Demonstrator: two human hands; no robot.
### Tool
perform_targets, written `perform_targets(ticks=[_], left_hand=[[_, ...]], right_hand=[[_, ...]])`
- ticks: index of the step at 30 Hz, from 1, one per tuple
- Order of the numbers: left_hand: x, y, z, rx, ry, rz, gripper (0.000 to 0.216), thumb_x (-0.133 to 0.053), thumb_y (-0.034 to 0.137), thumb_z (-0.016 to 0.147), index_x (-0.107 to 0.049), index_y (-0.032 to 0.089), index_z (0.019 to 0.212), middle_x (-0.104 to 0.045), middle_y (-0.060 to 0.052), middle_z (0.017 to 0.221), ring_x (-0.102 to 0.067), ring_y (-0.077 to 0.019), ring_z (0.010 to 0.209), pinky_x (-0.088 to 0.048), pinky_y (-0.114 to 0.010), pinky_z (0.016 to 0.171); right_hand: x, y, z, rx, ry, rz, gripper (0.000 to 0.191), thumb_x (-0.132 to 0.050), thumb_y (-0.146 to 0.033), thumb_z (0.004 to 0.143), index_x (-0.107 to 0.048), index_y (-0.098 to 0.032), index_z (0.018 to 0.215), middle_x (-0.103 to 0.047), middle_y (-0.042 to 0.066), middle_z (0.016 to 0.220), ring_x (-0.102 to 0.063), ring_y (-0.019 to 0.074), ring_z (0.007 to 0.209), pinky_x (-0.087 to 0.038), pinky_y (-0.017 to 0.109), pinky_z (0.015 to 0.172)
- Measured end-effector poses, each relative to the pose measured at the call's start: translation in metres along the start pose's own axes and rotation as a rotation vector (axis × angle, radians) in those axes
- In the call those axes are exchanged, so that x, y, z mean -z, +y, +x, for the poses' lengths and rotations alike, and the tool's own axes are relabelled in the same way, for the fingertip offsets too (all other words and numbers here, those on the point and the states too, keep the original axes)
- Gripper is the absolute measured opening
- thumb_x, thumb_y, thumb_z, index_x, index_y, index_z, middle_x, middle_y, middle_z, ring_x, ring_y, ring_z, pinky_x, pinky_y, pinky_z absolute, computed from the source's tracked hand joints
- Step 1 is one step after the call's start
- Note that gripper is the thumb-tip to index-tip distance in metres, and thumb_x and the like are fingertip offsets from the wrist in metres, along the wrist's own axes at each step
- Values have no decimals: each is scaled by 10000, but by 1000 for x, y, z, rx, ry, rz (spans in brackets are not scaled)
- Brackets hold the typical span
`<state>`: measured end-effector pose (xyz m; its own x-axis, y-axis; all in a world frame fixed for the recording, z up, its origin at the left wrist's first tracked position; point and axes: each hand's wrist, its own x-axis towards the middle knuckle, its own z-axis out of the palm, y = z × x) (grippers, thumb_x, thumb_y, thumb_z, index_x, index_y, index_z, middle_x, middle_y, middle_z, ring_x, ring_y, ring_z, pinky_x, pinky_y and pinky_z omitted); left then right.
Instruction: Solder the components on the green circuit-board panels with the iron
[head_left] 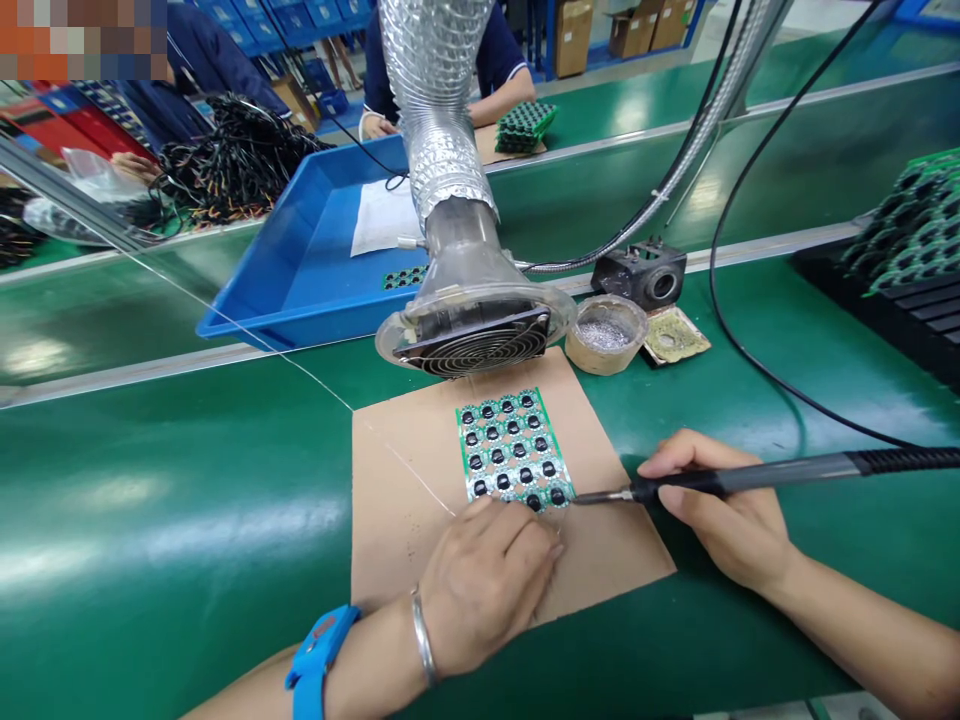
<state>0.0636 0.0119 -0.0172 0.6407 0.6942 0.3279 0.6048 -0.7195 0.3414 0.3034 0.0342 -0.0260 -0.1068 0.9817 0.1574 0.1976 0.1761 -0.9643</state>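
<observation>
A green panel of small circuit boards (516, 450) with black round parts lies on a sheet of brown cardboard (397, 520). My left hand (491, 570) is closed at the panel's near edge, its fingers curled round thin solder wire (409, 465). That wire trails from the upper left into the hand, and a short end shows near the fingertips. In my right hand (727, 510) is a soldering iron (679, 487), gripped like a pen. Its tip rests at or just above the panel's near right corner; contact is hard to tell.
A fume extractor hood (480, 320) hangs low over the cardboard's far edge. Behind it stand a blue tray (300, 270), a tub of solder bits (606, 335), a yellow sponge (675, 335) and an iron holder (641, 272). Stacked panels (915, 225) are at right. Co-workers sit opposite.
</observation>
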Motion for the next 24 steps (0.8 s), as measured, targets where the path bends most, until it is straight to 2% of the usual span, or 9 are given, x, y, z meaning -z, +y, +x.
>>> perform_targets(ticks=[6, 10, 11, 14, 16, 18, 20, 22, 24], left_hand=[[4, 1, -2, 53, -6, -45, 82, -513, 144, 822, -541, 169, 894, -581, -24, 762, -513, -137, 686, -385, -286, 627], [34, -10, 0, 180, -27, -35, 57, -481, 149, 786, -523, 180, 808, -548, -13, 707, -486, -136, 645, -377, -280, 598], [45, -15, 1, 230, -70, -3, 51, -471, 148, 761, -510, 182, 763, -537, -9, 685, -478, -137, 625, -374, -282, 584], [77, -33, 1, 409, -304, 172, 45, -456, 158, 700, -471, 193, 674, -521, -1, 660, -481, -151, 604, -365, -291, 556], [88, -42, 0, 475, -328, 266, 52, -463, 217, 723, -507, 198, 742, -555, -20, 755, -521, -178, 680, -402, -322, 611], [88, -48, 0, 463, -264, 257, 215, -496, 300, 742, -527, 198, 928, -570, -56, 964, -543, -219, 871, -437, -365, 743], [78, -50, 0, 408, -215, 178, 496, -552, 402, 728, -443, 187, 1162, -490, -93, 1203, -473, -255, 1093, -412, -398, 898], [62, -51, 2, 368, -215, 117, 805, -612, 527, 666, -298, 173, 1317, -346, -125, 1367, -345, -296, 1243, -334, -444, 1008], [48, -54, 4, 366, -238, 104, 1026, -645, 629, 579, -204, 157, 1376, -225, -157, 1437, -232, -347, 1307, -248, -508, 1051]], right_hand=[[2, 3, -1, -26, 61, 138, 86, -575, -197, 719, -644, -210, 770, -543, 9, 627, -464, 131, 530, -333, 247, 456], [5, 3, -1, -62, 100, 247, 82, -607, -230, 718, -652, -192, 776, -499, -1, 599, -381, 91, 446, -247, 227, 380], [5, 3, 0, -61, 116, 264, 88, -616, -234, 716, -654, -187, 780, -497, -2, 598, -370, 84, 436, -243, 225, 374], [7, 0, 5, -39, 176, 303, 109, -622, -226, 725, -655, -181, 819, -500, -10, 557, -375, 83, 420, -258, 224, 372], [10, -3, 12, 9, 241, 329, 122, -612, -210, 738, -651, -187, 851, -502, -20, 508, -394, 91, 404, -271, 223, 364], [12, -5, 22, 107, 346, 342, 148, -602, -207, 748, -641, -199, 891, -543, -20, 525, -407, 92, 376, -286, 230, 349], [14, -4, 34, 177, 475, 289, 181, -602, -218, 763, -625, -215, 942, -603, -7, 629, -417, 86, 357, -314, 245, 344], [15, -1, 43, 118, 536, 168, 213, -610, -242, 781, -608, -227, 993, -621, 0, 706, -421, 78, 350, -329, 249, 337], [14, 2, 46, 27, 524, 80, 245, -608, -276, 797, -591, -234, 1038, -611, -6, 704, -409, 73, 340, -324, 244, 322]])
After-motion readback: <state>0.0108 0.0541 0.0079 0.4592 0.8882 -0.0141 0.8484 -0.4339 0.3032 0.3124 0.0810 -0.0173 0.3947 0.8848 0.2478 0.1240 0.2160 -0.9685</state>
